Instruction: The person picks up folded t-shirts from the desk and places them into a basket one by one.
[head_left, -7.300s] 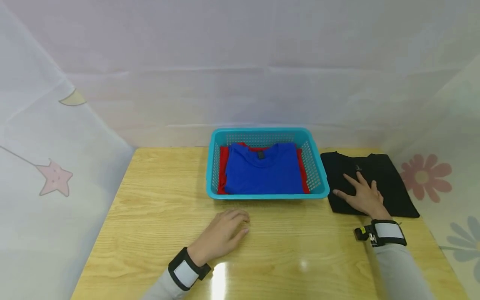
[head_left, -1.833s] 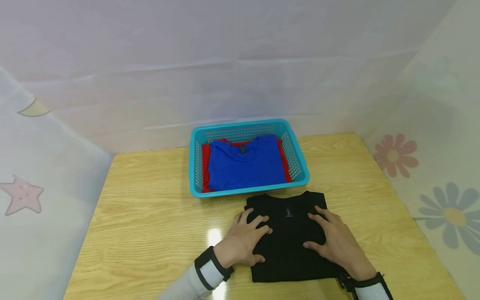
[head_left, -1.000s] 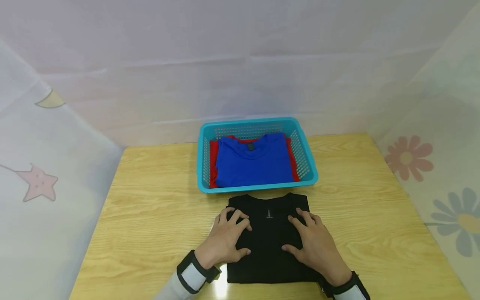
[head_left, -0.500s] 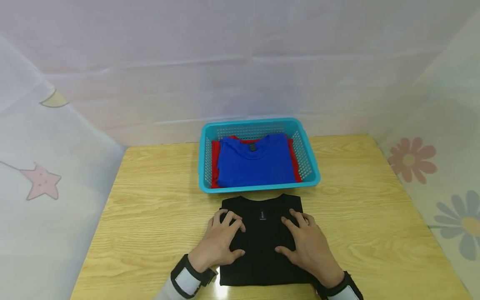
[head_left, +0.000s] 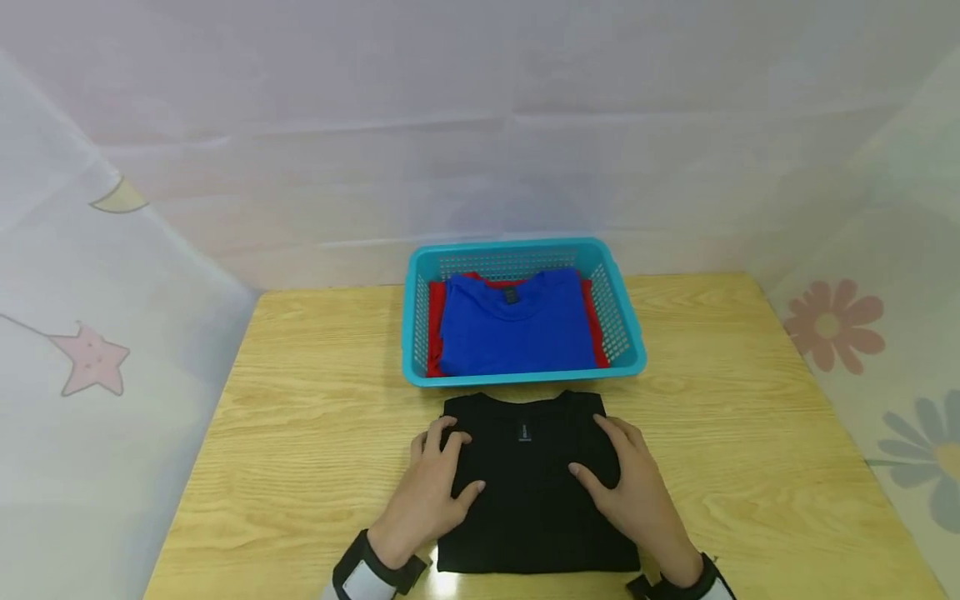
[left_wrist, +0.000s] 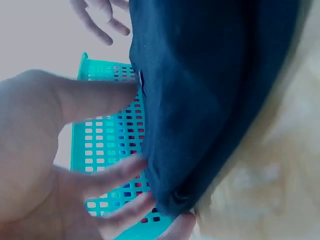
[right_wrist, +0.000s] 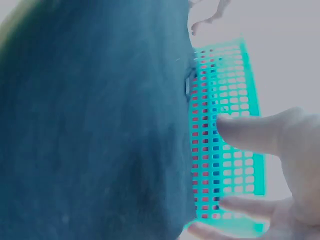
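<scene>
A folded black T-shirt (head_left: 528,500) lies flat on the table just in front of the basket, its neckline and small label towards the basket. My left hand (head_left: 427,500) rests on the shirt's left side, fingers spread and slightly bent, thumb pointing inward. On the opposite side my right hand (head_left: 633,496) lies along the right edge, thumb over the cloth. In the left wrist view the fingertips touch the black cloth (left_wrist: 200,90). Seen from the right wrist, thumb and fingers (right_wrist: 250,134) stand apart beside the shirt's edge. Neither hand pinches the cloth.
A turquoise plastic basket (head_left: 525,380) stands at the back of the wooden table (head_left: 315,392). Inside it a folded blue T-shirt (head_left: 517,333) lies over a red garment (head_left: 436,325). A pale printed cloth (head_left: 450,133) hangs behind and at both sides.
The black T-shirt has come from the basket's right side to the front of it. Both hands are now on it; lately my right hand has shifted outward to its right edge.
</scene>
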